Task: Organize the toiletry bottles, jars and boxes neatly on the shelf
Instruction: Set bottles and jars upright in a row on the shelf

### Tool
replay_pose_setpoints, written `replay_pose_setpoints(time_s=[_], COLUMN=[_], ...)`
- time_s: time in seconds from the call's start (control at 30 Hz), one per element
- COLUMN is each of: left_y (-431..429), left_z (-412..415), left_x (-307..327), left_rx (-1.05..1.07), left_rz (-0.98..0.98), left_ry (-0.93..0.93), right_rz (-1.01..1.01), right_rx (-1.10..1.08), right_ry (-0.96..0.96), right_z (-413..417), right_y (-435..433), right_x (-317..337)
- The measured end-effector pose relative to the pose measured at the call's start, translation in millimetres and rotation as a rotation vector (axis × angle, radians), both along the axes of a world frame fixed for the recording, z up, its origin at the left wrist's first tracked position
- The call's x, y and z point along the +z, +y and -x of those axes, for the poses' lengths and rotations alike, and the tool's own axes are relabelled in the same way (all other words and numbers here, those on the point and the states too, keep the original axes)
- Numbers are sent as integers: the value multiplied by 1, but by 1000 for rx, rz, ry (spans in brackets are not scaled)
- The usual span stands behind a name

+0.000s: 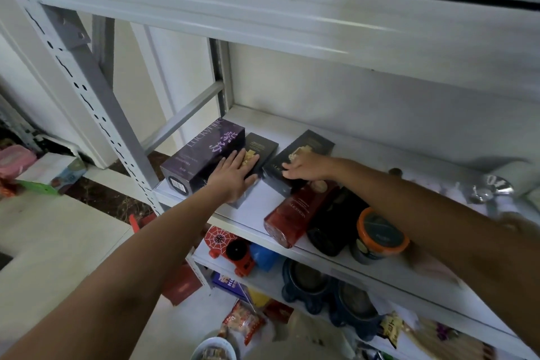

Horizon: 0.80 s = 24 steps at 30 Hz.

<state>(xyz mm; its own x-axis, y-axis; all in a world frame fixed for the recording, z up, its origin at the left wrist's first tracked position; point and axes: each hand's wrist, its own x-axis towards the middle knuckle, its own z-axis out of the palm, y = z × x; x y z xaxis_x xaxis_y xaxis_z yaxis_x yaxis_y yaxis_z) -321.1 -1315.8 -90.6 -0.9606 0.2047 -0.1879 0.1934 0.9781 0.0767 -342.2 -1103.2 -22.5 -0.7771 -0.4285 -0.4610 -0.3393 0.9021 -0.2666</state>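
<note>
Left hand [233, 175] flat, fingers straight, pressing black box [261, 147] beside purple box [201, 155] at shelf [257, 199] left end. Right hand [306, 167] on second black box [317, 140], fingers bent; grip unclear. Red bottle [295, 213], dark bottle [336, 222], orange-rimmed jar [377, 238] along front edge.

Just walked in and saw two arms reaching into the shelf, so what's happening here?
A person is tidying boxes on the white shelf. The left hand lies flat on a black box beside the purple box; the right hand rests on a second black box. A red bottle, a dark bottle and an orange-rimmed jar sit near the front edge.
</note>
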Motion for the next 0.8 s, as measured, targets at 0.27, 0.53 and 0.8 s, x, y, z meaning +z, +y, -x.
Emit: replay_pose_setpoints(time_s=[0.27,0.53,0.8], left_y=[32,144,296], left_z=[19,20,-21], left_x=[20,56,97], left_rx=[27,-117,-321], left_rz=[-164,-128,-124], left_ry=[202,207,246], right_rz=[51,-189,-279], right_rx=[-40,-343,-560], right_ry=[53,392,472], right_z=[-19,-45,-133], right_y=[31,184,318], right_x=[11,49,70])
